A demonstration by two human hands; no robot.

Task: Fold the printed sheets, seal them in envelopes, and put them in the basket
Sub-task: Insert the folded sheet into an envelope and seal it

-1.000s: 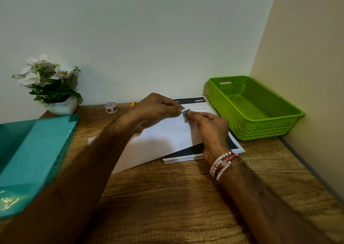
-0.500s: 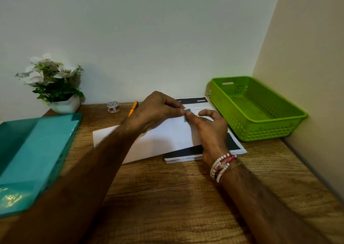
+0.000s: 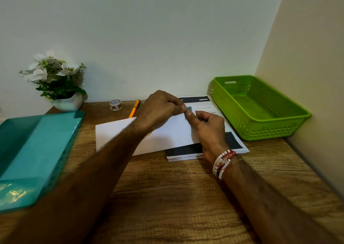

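Observation:
A white envelope (image 3: 167, 134) lies flat on the wooden desk (image 3: 186, 188), partly over a stack of printed sheets (image 3: 232, 141) with dark bands. At the envelope's far right corner sits a small teal stamp-like sticker (image 3: 189, 109). My left hand (image 3: 160, 109) and my right hand (image 3: 208, 126) meet there, fingertips pinching and pressing the sticker. The green basket (image 3: 279, 130) stands to the right of the sheets, with nothing visible inside.
A teal plastic folder (image 3: 33, 150) covers the desk's left side. At the back stand a white pot of flowers (image 3: 61, 87), a small tape roll (image 3: 115, 105) and an orange pen (image 3: 134, 110). Walls close the back and right.
The envelope has come down flat on the desk and my hands stayed together at the sticker, pressing it onto the envelope's corner. The view shifted slightly left.

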